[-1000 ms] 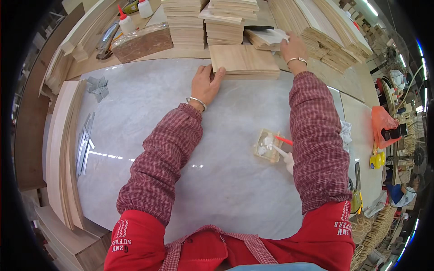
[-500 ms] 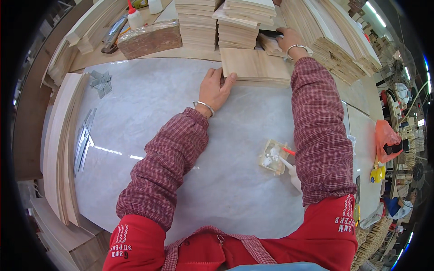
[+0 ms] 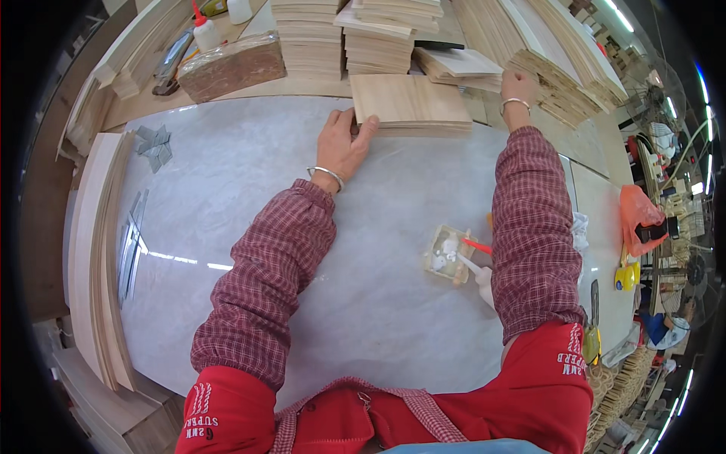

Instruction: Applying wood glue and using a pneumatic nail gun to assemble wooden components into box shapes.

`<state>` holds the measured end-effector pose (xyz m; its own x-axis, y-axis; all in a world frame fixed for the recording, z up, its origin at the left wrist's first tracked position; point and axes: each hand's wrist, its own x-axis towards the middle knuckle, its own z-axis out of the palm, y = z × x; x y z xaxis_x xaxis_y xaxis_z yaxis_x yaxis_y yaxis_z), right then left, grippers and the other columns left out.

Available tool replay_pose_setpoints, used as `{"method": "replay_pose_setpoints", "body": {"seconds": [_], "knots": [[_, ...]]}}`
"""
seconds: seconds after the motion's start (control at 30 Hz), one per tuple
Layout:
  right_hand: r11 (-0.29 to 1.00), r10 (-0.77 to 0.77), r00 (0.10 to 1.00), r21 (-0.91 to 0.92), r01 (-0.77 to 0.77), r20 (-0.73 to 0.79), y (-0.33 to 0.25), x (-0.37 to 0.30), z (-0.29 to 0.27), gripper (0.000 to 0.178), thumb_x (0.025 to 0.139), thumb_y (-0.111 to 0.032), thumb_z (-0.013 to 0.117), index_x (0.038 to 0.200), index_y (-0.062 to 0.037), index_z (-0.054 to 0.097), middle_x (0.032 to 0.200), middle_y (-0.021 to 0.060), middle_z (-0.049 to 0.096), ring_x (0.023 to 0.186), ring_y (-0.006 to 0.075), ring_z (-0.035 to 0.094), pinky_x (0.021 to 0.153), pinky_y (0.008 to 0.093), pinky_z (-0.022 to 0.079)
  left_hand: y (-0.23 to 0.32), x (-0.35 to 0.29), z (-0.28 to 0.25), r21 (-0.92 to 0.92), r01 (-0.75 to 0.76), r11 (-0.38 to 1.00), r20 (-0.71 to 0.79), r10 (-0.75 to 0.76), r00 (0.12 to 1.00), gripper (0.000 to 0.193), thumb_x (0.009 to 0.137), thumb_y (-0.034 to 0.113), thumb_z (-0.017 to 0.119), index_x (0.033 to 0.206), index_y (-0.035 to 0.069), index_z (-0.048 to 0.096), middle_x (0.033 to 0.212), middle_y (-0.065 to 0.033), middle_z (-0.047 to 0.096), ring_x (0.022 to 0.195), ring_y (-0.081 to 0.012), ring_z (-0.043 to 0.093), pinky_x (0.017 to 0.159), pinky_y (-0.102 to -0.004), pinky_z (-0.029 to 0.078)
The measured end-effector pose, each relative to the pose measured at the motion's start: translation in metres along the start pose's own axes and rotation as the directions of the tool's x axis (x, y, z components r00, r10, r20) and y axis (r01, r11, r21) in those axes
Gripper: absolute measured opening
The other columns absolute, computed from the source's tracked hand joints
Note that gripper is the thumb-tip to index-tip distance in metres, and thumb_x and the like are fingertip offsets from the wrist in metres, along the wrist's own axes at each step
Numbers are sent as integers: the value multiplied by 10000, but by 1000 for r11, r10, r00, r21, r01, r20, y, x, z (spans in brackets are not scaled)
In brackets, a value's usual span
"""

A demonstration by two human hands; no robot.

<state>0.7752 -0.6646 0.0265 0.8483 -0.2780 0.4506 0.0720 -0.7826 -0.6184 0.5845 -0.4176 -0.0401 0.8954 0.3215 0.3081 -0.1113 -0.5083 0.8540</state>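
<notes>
The low stack (image 3: 412,102) of pale boards lies flat at the far middle of the grey worktop (image 3: 386,310), its long edge toward the person. The left hand (image 3: 344,147) is at its near left corner, thumb against the near edge and the other fingers parted from it along the left end; whether they pinch the boards cannot be told. The right hand (image 3: 519,89) is farther off to the right, fingers curled in, just beside the right end of a small pile (image 3: 463,63); whether it touches or holds anything is not clear. That pile sits behind the low stack, with a black strip (image 3: 439,45) at its far left edge. Taller stacks (image 3: 306,45) of boards stand farther back, and long planks (image 3: 541,64) lie at the far right. To the far left are a brown block (image 3: 231,68) and a red-tipped bottle (image 3: 204,35). Nearer, along the left side, lie grey pieces (image 3: 155,148), thin strips (image 3: 131,246) and upright boards (image 3: 94,265). Right of the middle, a small tray (image 3: 431,253) holds white stuff, with a white nozzle and a red tip (image 3: 478,246) reaching over its right side, near the right sleeve (image 3: 535,234).
</notes>
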Motion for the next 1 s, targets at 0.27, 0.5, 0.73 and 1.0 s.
{"method": "replay_pose_setpoints", "body": {"seconds": [0.27,0.5,0.73,1.0], "knots": [[994,48,990,86,-60,133,-10,24,7,336,772,-284,537,1001,-70,657,963,98,666,858,276,611,780,344,473,3,-2,3,0,14,1000,0,-14,1000,412,839,347,578,1004,-30,598,844,-94,525,688,-195,516,655,-290,442],[996,-10,999,-91,14,46,0,21,22,406,782,-349,534,1031,-49,647,980,106,663,888,277,611,786,346,472,1,-3,-2,24,21,999,-5,-21,1000,416,840,347,577,1009,-33,595,855,-100,530,699,-200,530,657,-290,447],[955,-236,957,-139,261,170,-38,24,46,519,762,-457,580,1019,-13,656,918,100,675,868,288,619,773,332,473,1,-1,0,7,15,1000,1,-15,1000,422,844,349,574,1013,-37,593,860,-105,531,709,-206,543,669,-291,454],[983,-106,930,-105,152,351,-69,12,39,584,738,-508,606,1020,2,655,862,106,671,839,276,622,781,333,472,-1,0,1,26,18,1000,0,-18,1000,437,843,359,572,1019,-41,591,858,-105,531,711,-207,545,675,-296,457]]}}
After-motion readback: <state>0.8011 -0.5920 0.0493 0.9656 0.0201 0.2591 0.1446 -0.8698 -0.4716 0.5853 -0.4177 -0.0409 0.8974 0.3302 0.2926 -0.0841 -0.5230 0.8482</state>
